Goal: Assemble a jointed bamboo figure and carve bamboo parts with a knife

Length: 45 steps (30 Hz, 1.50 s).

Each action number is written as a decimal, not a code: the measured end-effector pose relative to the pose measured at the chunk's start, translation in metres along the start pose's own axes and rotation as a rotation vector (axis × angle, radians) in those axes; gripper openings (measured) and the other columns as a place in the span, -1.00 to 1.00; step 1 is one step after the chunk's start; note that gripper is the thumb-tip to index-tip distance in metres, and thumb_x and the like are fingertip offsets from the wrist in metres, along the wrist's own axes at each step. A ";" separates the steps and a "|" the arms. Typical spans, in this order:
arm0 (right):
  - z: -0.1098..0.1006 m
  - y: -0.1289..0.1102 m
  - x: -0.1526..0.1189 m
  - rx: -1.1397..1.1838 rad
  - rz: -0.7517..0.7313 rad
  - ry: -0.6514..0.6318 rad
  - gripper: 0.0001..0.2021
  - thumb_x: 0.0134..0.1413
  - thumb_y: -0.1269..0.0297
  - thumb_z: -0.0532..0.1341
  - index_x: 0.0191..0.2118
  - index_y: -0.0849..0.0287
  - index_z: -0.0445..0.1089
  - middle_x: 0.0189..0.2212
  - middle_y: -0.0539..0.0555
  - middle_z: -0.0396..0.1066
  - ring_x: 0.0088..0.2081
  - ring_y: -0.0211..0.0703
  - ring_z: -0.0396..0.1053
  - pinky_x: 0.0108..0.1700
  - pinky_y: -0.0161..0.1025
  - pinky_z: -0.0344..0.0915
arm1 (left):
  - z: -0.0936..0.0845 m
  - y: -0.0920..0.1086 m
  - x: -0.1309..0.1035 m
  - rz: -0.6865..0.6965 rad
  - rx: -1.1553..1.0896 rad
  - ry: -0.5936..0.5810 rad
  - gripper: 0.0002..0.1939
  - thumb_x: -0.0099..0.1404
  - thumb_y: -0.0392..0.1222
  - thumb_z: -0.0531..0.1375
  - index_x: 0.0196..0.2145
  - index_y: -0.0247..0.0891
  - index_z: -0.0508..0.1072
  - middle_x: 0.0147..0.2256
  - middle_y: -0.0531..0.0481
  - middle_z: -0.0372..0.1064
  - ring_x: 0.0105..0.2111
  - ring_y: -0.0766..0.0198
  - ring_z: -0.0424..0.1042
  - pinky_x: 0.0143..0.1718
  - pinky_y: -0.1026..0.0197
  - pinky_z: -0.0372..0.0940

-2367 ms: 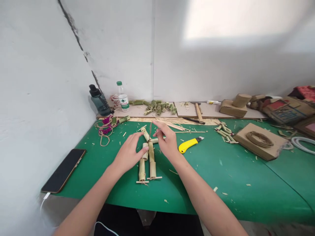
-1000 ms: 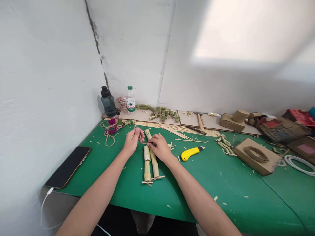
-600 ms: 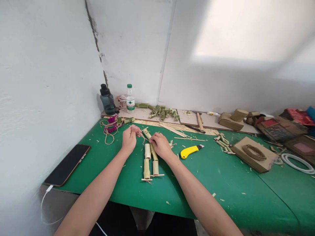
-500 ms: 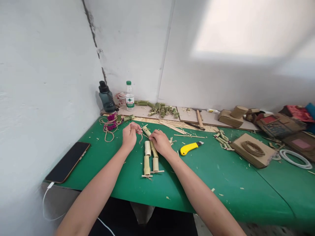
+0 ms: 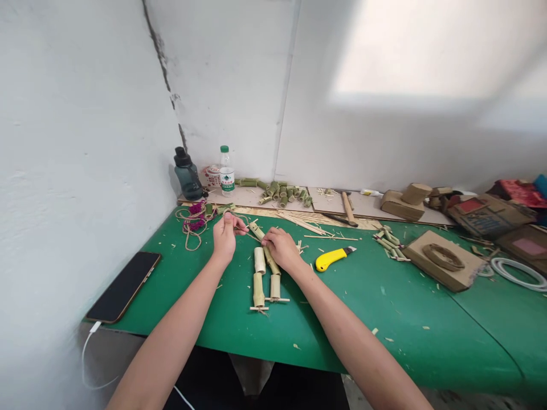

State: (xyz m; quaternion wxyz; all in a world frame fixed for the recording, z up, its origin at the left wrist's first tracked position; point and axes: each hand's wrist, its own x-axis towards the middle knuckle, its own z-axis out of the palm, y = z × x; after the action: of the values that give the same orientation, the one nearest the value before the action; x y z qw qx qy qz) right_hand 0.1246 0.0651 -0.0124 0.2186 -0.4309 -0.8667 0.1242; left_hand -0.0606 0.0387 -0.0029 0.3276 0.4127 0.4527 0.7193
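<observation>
A jointed figure of bamboo tubes (image 5: 258,289) lies on the green tabletop, its two lower chains ending in thin crosswise sticks. My right hand (image 5: 281,247) is closed around the upper bamboo tube (image 5: 256,230), which has small holes near its top. To the left of that tube, my left hand (image 5: 225,234) pinches a strand of brown twine (image 5: 253,236), which runs across to the tube. A loop of the twine stands up above the left fingers. My right fingertips are partly hidden behind the hand.
A yellow utility knife (image 5: 332,259) lies to the right with its blade out. A phone (image 5: 125,287) is at the left edge. Behind are bottles (image 5: 227,177), cut bamboo pieces (image 5: 284,193), a hammer (image 5: 348,208) and tangled twine (image 5: 194,219). Cardboard (image 5: 444,259) sits at right.
The twine at my left hand now stretches towards the tube, where its end hung loose before. My right hand stays on the tube. The whole view has shifted slightly.
</observation>
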 end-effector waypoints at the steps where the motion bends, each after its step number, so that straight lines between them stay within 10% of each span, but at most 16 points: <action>1: 0.000 0.000 -0.001 -0.009 0.003 0.002 -0.79 0.35 0.42 0.16 -0.24 0.13 0.55 -0.18 0.11 0.48 -0.11 -0.06 0.34 -0.10 -0.19 0.18 | 0.000 0.000 0.000 0.003 -0.004 0.012 -0.35 0.30 0.49 0.09 -0.48 -0.21 0.23 -0.50 -0.02 0.43 -0.54 0.28 0.50 -0.55 0.27 0.39; 7: 0.003 0.003 -0.006 -0.016 -0.008 0.041 -0.81 0.37 0.43 0.15 -0.21 0.14 0.52 -0.17 0.09 0.47 -0.11 -0.06 0.32 -0.12 -0.17 0.13 | 0.000 -0.008 -0.002 0.012 0.113 -0.075 -0.52 0.33 0.30 0.20 -0.24 -0.22 0.38 -0.27 -0.08 0.52 -0.37 0.24 0.54 -0.48 0.29 0.37; 16: 0.005 0.006 -0.009 0.066 -0.019 0.070 -0.78 0.37 0.45 0.10 -0.16 0.14 0.50 -0.15 0.11 0.44 -0.09 -0.05 0.31 -0.11 -0.16 0.14 | 0.001 -0.011 -0.013 -0.003 0.623 -0.572 -0.68 0.22 -0.04 0.34 -0.10 -0.20 0.53 -0.15 -0.03 0.56 -0.22 0.18 0.54 -0.21 0.17 0.41; 45: 0.000 -0.007 -0.008 -0.040 0.061 0.020 -0.83 0.31 0.42 0.17 -0.28 0.13 0.50 -0.20 0.05 0.49 -0.12 -0.06 0.33 -0.19 -0.17 0.06 | 0.001 -0.013 -0.017 0.173 0.859 -0.549 -0.84 0.45 -0.12 0.14 -0.28 -0.18 0.46 -0.24 -0.03 0.50 -0.18 0.13 0.49 -0.11 0.14 0.30</action>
State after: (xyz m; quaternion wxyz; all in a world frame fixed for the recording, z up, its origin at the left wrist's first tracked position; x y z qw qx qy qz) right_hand 0.1239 0.0542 -0.0117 0.2146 -0.4627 -0.8532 0.1091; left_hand -0.0512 0.0298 -0.0196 0.1749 0.7195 0.5688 0.3581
